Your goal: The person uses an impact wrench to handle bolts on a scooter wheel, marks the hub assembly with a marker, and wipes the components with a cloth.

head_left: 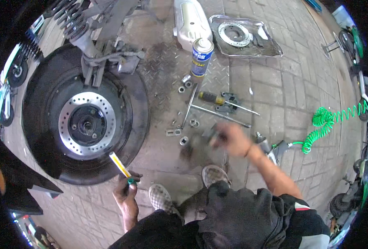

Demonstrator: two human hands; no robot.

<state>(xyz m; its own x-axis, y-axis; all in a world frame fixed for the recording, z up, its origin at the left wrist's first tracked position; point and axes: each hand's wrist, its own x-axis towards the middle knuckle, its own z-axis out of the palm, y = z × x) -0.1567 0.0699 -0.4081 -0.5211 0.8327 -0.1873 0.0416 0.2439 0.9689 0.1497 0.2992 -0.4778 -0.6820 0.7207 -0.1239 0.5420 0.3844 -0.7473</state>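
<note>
now yellow tube [119, 164] pinched in left hand [127, 191] fingers, right hand [232, 139] blurred

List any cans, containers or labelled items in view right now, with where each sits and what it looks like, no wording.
Spray can: upright on the metal ramp above the loose nuts; cylinder, blue and white label band.
White plastic container: lying behind the can at the top; rounded, off-white.
Small tube: in the left hand, beside the tyre; slim, yellow and white, green cap.
No screens or signs show.
</note>
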